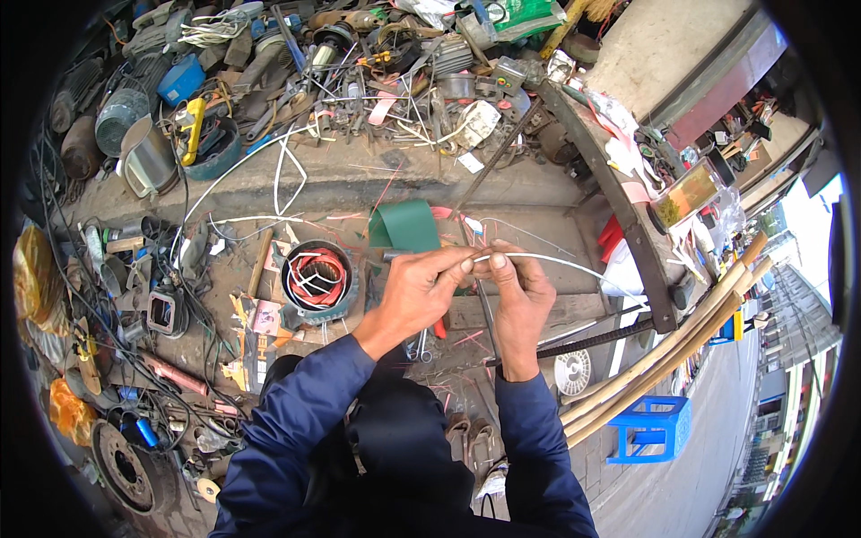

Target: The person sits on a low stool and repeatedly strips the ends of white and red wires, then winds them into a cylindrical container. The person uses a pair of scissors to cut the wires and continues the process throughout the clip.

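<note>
My left hand (420, 291) and my right hand (521, 289) meet in the middle of the view, both pinching a thin white tube (574, 265) that curves away to the right. Both arms wear dark blue sleeves. Just left of my left hand sits a round motor stator (318, 279) with red and white windings. A green sheet (404, 225) lies on the ground just beyond my hands.
A cluttered ledge (359, 175) at the back holds several tools, wires and metal parts. Scrap parts and a rusty disc (123, 466) fill the left side. A blue plastic stool (652, 429) and long pale poles (682, 345) stand at the right, by a street.
</note>
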{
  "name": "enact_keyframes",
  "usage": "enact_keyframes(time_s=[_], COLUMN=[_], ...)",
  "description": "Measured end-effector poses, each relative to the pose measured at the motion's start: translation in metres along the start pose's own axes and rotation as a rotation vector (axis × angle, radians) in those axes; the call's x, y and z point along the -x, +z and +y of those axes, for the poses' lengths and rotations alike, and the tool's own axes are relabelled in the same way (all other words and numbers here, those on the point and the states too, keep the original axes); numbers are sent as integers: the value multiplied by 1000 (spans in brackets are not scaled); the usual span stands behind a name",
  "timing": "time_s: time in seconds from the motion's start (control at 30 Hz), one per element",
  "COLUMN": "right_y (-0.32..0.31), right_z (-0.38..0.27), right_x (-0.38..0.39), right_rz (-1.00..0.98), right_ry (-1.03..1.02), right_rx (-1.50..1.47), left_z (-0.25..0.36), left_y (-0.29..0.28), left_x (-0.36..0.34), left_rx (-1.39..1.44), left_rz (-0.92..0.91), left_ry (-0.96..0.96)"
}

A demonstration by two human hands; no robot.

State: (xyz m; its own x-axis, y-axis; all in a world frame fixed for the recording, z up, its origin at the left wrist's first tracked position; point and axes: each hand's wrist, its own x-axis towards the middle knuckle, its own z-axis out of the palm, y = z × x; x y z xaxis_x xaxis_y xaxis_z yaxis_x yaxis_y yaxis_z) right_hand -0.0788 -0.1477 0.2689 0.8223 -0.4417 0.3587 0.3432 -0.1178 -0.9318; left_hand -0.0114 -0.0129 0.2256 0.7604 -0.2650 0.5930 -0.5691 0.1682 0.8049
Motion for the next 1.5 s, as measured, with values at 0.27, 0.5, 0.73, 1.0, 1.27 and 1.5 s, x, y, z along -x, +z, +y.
enact_keyframes(time_s=[0.27,0.5,0.73,1.0,1.27,1.5], right_y=[-30,-31,-29,-30,-30,-28], right_z=[-46,-65,-62,-60,-54,-56], right_x=[-24,-26,-29,-29,-27,-26], right_rz=[107,38,37,51,14,-148], right_ry=[-277,-402,-422,-409,-393,-286], right_rx=[8,100,120,73,167,222], left_z=[9,8,13,9,9,12], left_y=[-11,-14,-17,-15,-16,-16], left_x=[-6,-7,-7,-8,-7,-8], left_rx=[181,221,244,209,204,185], left_rz=[-130,-182,-197,-195,-191,-217], left_ry=[-200,-190,-202,-206,-211,-217])
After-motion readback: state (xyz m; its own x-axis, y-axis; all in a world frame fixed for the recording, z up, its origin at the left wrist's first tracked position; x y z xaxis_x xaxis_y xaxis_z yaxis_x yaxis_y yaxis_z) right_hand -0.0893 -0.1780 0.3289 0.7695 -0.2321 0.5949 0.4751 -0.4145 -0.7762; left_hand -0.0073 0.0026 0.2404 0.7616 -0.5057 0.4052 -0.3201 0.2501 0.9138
